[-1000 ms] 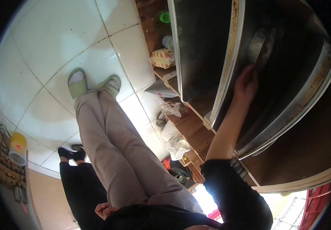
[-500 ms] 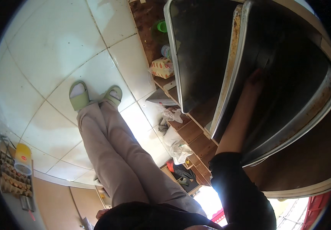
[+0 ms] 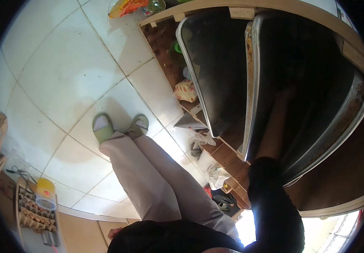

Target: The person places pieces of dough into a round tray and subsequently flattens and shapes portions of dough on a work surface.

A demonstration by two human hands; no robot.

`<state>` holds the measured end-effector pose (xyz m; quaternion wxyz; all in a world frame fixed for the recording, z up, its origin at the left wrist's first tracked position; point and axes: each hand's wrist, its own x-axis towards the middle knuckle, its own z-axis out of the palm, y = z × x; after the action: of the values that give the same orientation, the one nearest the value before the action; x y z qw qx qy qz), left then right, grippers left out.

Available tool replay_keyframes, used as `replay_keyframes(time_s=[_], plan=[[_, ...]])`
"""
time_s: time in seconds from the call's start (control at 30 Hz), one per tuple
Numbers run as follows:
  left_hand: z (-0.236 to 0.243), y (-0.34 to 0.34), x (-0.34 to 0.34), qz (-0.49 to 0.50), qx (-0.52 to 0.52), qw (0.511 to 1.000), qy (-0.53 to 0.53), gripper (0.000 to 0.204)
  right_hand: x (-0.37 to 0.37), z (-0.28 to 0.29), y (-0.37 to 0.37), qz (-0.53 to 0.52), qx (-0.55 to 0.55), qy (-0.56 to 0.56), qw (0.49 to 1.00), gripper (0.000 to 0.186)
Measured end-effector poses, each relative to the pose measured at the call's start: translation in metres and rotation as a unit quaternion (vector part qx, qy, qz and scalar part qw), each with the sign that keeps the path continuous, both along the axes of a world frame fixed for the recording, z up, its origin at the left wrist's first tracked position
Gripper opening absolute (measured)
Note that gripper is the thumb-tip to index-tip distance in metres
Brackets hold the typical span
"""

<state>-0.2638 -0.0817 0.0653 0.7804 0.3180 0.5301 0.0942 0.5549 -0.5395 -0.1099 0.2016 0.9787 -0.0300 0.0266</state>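
My right arm reaches deep between dark metal trays with rusty pale rims, standing on edge in a wooden unit (image 3: 247,12). My right hand (image 3: 285,93) is in shadow against the rightmost dark tray (image 3: 317,118), its fingers too dark to make out. Another dark tray (image 3: 215,67) stands to its left. At the lower edge, beside my waist, my left hand (image 3: 114,232) shows only curled fingers; whatever they might hold is hidden.
My legs in green slides (image 3: 104,126) cross the tiled floor (image 3: 55,63). Wooden shelves (image 3: 224,156) hold plastic bags (image 3: 215,175) and a patterned package (image 3: 185,90). At lower left are egg cartons (image 3: 34,215), a yellow container (image 3: 45,193) and a metal cylinder (image 3: 49,238).
My right hand has sunk further into the shadow between the trays. The view has shifted, showing more of the unit's top. The other person's dark-trousered legs have left the view.
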Motion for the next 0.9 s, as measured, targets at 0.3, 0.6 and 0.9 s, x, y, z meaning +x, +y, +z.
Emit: replay_keyframes(time_s=[0.3,0.6,0.9], plan=[[-0.111,0.048,-0.154,0.156,0.183,0.954,0.181,0.017,0.033,0.010,0.064,-0.069,0.303,-0.117,0.943,0.038],[0.032,0.062,0.103,-0.294,0.427,0.819,0.248,0.012,-0.155,0.117,0.285,-0.158,0.594,-0.104,0.782,0.050],[0.184,0.160,0.274,-0.182,0.529,0.825,0.073,0.013,-0.346,0.318,0.429,-0.240,0.892,0.146,0.355,0.026]])
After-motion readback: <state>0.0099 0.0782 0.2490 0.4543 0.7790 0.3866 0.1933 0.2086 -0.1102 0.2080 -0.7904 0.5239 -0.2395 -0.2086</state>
